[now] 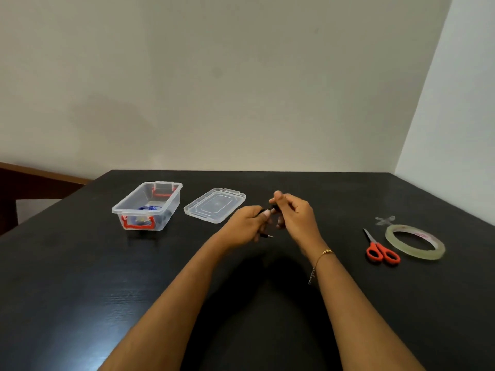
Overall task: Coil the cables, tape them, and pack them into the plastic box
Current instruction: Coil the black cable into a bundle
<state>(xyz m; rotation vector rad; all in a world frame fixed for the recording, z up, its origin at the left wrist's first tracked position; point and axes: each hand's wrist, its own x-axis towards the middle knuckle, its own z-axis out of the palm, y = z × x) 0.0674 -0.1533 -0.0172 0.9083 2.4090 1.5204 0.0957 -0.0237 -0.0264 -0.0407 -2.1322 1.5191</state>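
Note:
Both my hands hold a thin black cable point(268, 209) above the middle of the dark table point(80, 277). My left hand point(247, 223) grips it, and a metal plug tip point(270, 236) sticks out below the fingers. My right hand point(293, 212) pinches the cable's upper part between thumb and fingers. Most of the cable is hidden in my hands. The clear plastic box point(123, 208) with red latches stands open at the left, with a coiled blue cable point(150, 208) inside. Its clear lid point(214, 205) lies flat beside it.
Red-handled scissors point(381, 251) lie at the right, next to a roll of clear tape point(415, 242). Short cut tape strips point(385, 220) are stuck to the table behind the roll. A pale wall rises behind the table's far edge.

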